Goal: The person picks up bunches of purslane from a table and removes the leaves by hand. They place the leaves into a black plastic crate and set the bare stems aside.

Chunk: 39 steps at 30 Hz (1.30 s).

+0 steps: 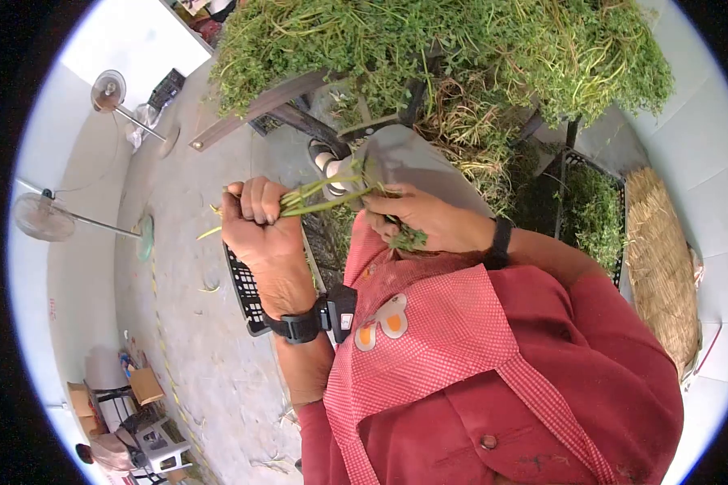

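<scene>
Green leafy plants [437, 48] are heaped across a raised stand; they overhang its wooden bar [255, 109] and obscure most of its top. Brown, dry-looking stems [473, 125] are piled below the heap. A straw-coloured bundle [659, 267] stands at the far right, beside a black crate [622, 242] that contains green foliage [594, 214]. A second black crate [247, 293] is partly covered by the left forearm; its contents cannot be determined. A white-based fan [108, 90] and a green-based fan [45, 217] stand near the left wall. A cardboard box [146, 385] and a white stool [166, 444] are at lower left, near another person [112, 451].

Work position: a small bunch of green stems [319, 202] spans the two hands, in front of the apron [437, 311]. Left hand [263, 220]: fingers closed around one end. Right hand [416, 217]: fingers curled around the leafy end; grip partly hidden.
</scene>
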{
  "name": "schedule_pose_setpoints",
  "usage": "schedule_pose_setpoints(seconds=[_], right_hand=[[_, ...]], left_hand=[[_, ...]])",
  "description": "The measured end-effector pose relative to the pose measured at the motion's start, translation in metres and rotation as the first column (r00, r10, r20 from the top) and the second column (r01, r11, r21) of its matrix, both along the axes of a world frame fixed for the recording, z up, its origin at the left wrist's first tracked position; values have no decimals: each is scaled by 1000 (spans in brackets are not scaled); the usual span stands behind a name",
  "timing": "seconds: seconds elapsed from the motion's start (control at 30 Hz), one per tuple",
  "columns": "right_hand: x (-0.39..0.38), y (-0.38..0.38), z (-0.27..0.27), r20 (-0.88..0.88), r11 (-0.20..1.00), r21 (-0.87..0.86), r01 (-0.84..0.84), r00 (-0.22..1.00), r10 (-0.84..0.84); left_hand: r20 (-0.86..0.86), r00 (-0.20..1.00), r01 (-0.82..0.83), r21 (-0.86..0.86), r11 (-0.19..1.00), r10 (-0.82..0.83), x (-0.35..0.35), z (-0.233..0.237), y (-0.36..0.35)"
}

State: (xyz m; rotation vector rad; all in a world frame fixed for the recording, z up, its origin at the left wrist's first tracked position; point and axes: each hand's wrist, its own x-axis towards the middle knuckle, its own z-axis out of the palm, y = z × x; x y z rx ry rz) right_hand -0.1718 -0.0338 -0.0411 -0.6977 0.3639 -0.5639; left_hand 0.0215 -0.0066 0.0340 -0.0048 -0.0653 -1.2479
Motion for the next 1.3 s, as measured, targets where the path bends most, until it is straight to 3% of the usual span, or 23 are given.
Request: schedule_pose_setpoints(seconds=[0.07, 0.13, 0.2, 0.27, 0.3, 0.33, 0.4, 0.47, 0.5, 0.53, 0.57, 0.63, 0.73, 0.87, 0.93, 0.97, 1.07, 1.1, 1.13, 1.2, 1.23, 1.3], right_hand=[[-7, 0, 1, -33, 998, -59, -21, 999, 19], [-18, 0, 5, -237, 969, -245, -41, 971, -19], [-29, 5, 17, -250, 969, -242, -44, 968, -18], [-44, 7, 27, -476, 842, -424, -333, 873, 106], [-51, 6, 31, -456, 774, -361, -519, 823, 339], [-53, 8, 32, -458, 775, -358, -521, 821, 340], [-58, 18, 28, -297, 409, -755, -513, 823, 484], [-68, 17, 27, -246, 470, -727, -500, 830, 501], [-75, 11, 27, -423, 660, -567, -494, 861, 281], [-81, 2, 28, -612, 819, -409, -402, 787, 80], [-82, -7, 28, -616, 823, -404, -400, 784, 79], [-73, -25, 27, -437, 836, -521, -174, 895, -86], [-47, -27, 26, -443, 866, -493, -77, 879, -175], [-7, -23, 19, -422, 741, -645, -188, 895, -140], [7, -21, 9, -456, 592, -722, -359, 890, -16], [9, -15, 11, -477, 667, -650, -364, 879, 15], [0, -14, 7, -421, 569, -751, -334, 907, -25], [-10, -14, 25, -578, 678, -567, -468, 812, 77], [-16, -15, 23, -578, 687, -560, -463, 812, 77], [-30, -17, 19, -452, 824, -487, -288, 891, 44], [-34, -19, 21, -493, 864, -404, -301, 867, 71], [-38, -17, 33, -501, 863, -422, -278, 865, 33]], left_hand=[[23, 997, -70, 39, 997, 69, -2, 3, 1], [15, 998, -57, 41, 998, 56, 2, 1, 2], [77, 996, -53, 10, 999, 52, 6, -2, 3], [87, 993, -89, 44, 995, 85, 10, 1, 1], [78, 992, -100, 53, 994, 95, 14, -2, -1], [67, 992, -112, 66, 991, 108, 18, -5, -1], [55, 990, -136, 45, 990, 134, 35, -9, 1], [43, 988, -147, 31, 989, 146, 47, -11, 3], [-12, 994, -107, 30, 994, 107, 50, -9, 6], [-68, 995, -69, 22, 997, 71, 52, -8, 7], [-74, 996, -58, 15, 998, 59, 54, -9, 7], [-102, 994, -36, 5, 999, 37, 51, -8, 7], [-124, 992, 1, 2, 1000, -1, 46, -3, 9], [-116, 993, -9, 29, 1000, 13, 35, 2, 8], [-113, 993, -15, 26, 1000, 18, 31, 0, 8], [-116, 993, -22, 22, 1000, 24, 32, 0, 6], [-89, 991, -94, 68, 993, 100, 42, -1, 9], [-90, 991, -95, 73, 993, 101, 49, -4, 11], [-46, 989, -139, 45, 989, 141, 59, -8, 12], [-9, 987, -159, 26, 987, 159, 62, -12, 11], [-13, 989, -148, 37, 988, 148, 63, -14, 10], [-22, 987, -159, 70, 985, 161, 56, -13, 8]])
